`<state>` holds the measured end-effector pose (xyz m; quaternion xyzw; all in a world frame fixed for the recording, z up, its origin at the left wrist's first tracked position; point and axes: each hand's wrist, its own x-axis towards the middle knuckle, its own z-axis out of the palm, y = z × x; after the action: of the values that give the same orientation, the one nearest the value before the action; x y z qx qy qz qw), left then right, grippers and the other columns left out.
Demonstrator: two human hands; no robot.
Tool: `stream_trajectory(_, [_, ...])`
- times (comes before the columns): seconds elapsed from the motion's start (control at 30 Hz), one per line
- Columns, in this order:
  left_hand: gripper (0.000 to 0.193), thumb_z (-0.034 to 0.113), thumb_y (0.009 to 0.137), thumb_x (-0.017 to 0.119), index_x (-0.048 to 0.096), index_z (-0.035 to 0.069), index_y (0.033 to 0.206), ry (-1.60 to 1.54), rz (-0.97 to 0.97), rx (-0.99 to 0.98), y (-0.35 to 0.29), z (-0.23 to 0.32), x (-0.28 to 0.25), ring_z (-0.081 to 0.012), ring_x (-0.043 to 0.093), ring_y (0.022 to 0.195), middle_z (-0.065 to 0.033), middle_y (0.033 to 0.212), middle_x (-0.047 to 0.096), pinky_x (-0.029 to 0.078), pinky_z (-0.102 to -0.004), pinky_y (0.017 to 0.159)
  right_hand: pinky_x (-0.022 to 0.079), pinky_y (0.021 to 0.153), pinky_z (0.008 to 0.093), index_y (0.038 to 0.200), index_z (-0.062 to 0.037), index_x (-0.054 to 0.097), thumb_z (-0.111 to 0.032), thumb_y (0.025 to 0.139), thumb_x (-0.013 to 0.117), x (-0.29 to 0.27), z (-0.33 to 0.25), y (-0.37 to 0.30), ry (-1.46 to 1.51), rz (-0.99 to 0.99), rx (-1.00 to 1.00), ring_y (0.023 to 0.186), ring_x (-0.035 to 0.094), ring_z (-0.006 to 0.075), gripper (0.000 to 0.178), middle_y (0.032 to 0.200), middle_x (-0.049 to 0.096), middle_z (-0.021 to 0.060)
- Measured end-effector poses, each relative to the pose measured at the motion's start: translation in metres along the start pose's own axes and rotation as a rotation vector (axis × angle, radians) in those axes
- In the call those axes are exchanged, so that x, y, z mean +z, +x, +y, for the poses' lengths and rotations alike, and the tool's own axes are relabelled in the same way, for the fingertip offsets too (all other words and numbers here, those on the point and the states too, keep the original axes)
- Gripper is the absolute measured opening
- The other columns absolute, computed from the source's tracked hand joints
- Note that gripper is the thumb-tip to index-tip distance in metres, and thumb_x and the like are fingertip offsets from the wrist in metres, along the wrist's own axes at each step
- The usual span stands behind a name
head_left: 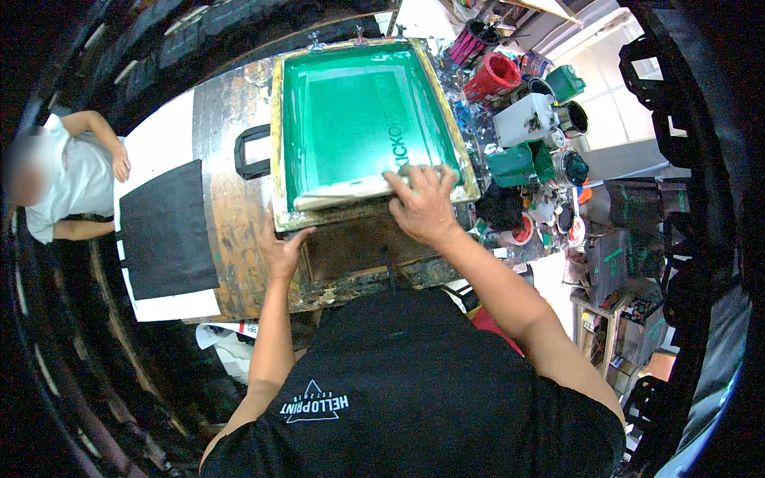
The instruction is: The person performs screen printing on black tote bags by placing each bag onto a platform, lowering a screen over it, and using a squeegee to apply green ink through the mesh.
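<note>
A screen-printing frame (277,119) with green mesh lies across the middle of the work table, with dark lettering on the mesh at the right. Along its near side runs a long pale bar, which looks like a squeegee (343,190), smeared with ink. My right hand (426,199) is closed over the right part of this bar, fingers on top. At the near left corner, my left hand (280,251) grips the frame's edge, its fingers partly hidden. From under the frame's left side sticks out a black bag handle (241,155).
Black fabric (167,231) lies on a white sheet at the left, where a person (80,167) in a white shirt stands. Ink tubs, a red bucket (492,76) and a white container (524,119) crowd the table's right side. Metal clamps (360,36) stand at the frame's far edge.
</note>
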<state>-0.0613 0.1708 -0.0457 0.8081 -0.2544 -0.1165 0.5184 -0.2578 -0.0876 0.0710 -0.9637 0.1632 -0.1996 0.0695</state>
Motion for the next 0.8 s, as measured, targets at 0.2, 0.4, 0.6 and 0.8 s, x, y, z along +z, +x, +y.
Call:
stream_trajectory(0.2, [0.074,0.011,0.088,0.084,0.045,-0.003,0.150,-0.386,0.150,0.147,0.062,0.152,-0.016,-0.0171,0.062,0.108,-0.0101,0.125,0.063,0.052,-0.0299,0.093,0.034,0.097,0.0528,0.119,-0.0141,0.069,-0.054,0.081,0.075,-0.067,0.017,0.107,-0.227,0.282,-0.065,0.105,0.057,0.0308,0.055,0.108,0.063,0.0117])
stream_trajectory(0.4, [0.098,0.034,0.086,0.085,0.030,-0.005,0.157,0.010,0.125,0.203,0.106,0.100,-0.002,-0.0321,0.058,0.115,-0.0262,0.132,0.055,0.050,-0.0403,0.093,0.038,0.089,0.0496,0.099,-0.0155,0.073,-0.062,0.085,0.068,-0.099,0.034,0.178,-0.280,0.407,-0.102,0.095,0.066,0.0297,0.049,0.092,0.070,0.0114])
stream_trajectory(0.6, [0.096,0.038,0.084,0.082,0.034,-0.015,0.149,0.574,-0.059,-0.112,0.049,-0.041,0.029,-0.0522,0.050,0.123,-0.0384,0.134,0.048,0.041,-0.0535,0.109,0.040,0.086,0.0536,0.100,-0.0142,0.071,-0.064,0.087,0.064,-0.105,0.031,0.213,-0.277,0.418,-0.114,0.096,0.067,0.0323,0.052,0.094,0.070,0.0115])
stream_trajectory(0.8, [0.045,0.012,0.082,0.076,0.051,-0.008,0.114,0.288,-0.147,-0.238,0.063,-0.011,0.041,-0.0527,0.062,0.104,-0.0356,0.106,0.064,0.051,-0.0549,0.091,0.040,0.091,0.0521,0.110,-0.0125,0.072,-0.058,0.087,0.067,-0.124,0.037,0.221,-0.239,0.338,-0.065,0.105,0.064,0.0329,0.051,0.097,0.069,0.0118])
